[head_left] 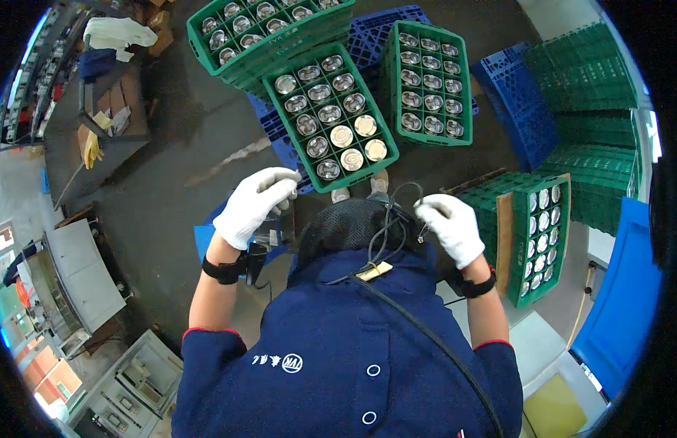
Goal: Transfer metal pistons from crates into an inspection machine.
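Observation:
My left hand (258, 201), in a white knitted glove, is raised at the left of the crate's near end. Its fingers are curled in toward the thumb, and whatever they may hold is hidden. My right hand (452, 228), gloved the same way, is closed with thumb and fingers together on a thin dark cable (409, 185). A small metal end (424, 233) shows below those fingertips. Beyond both hands lies a green divided crate (331, 185) of metal pistons (329, 113); several near its right corner show pale round faces (342, 136).
More piston-filled green crates stand at the far left (269, 47), far right (433, 139) and right (524, 248). Blue pallets (517, 102) lie around them, with stacked green crates (586, 109) beyond. At left is a dark table (120, 139) with a yellow glove (93, 150).

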The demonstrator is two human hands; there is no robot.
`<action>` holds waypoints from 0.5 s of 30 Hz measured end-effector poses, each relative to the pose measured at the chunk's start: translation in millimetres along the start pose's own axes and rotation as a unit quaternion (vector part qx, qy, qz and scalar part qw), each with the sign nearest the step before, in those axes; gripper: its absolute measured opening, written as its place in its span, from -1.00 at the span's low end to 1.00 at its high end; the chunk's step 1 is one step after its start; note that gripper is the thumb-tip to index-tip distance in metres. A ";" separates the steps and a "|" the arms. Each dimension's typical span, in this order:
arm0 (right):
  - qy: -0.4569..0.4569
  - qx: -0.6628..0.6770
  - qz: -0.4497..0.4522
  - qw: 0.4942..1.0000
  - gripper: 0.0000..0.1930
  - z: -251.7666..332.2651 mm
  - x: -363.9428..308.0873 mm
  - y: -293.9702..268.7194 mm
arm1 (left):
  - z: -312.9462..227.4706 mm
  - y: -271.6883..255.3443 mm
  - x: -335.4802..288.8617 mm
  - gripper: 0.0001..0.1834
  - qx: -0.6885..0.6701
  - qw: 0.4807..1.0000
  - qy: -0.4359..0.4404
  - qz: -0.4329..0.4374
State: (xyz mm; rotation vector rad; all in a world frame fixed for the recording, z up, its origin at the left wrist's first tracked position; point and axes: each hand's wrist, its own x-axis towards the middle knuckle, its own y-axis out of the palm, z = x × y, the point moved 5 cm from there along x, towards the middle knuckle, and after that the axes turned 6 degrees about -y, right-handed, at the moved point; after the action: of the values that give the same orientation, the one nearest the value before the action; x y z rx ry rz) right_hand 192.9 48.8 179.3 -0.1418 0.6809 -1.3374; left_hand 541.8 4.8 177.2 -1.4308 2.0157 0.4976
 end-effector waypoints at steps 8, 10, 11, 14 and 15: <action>-0.051 0.059 -0.012 0.997 -0.67 11.4 10.9 6.5 | -10.0 64.9 46.0 -0.68 0.254 0.950 0.157 0.090; 0.001 -0.030 -0.045 0.999 -0.58 10.2 6.5 -1.8 | -16.0 91.5 65.9 -0.68 0.335 0.914 0.206 0.100; -0.084 -0.097 -0.074 0.989 -0.63 18.4 3.9 -3.8 | -19.4 106.1 72.8 -0.68 0.355 0.898 0.229 0.120; -0.146 -0.188 -0.099 0.966 -0.73 24.0 -10.5 -12.2 | -27.5 147.1 86.1 -0.71 0.396 0.858 0.260 0.197; -0.131 -0.213 -0.090 0.964 -0.76 22.4 -15.3 -15.1 | -28.8 158.0 91.5 -0.71 0.413 0.846 0.248 0.226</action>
State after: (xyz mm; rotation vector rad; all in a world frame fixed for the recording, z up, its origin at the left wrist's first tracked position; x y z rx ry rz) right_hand 190.8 52.8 210.0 -0.7306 0.7333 -1.2960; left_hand 365.1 -23.2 130.5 -0.5602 2.5052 -0.6011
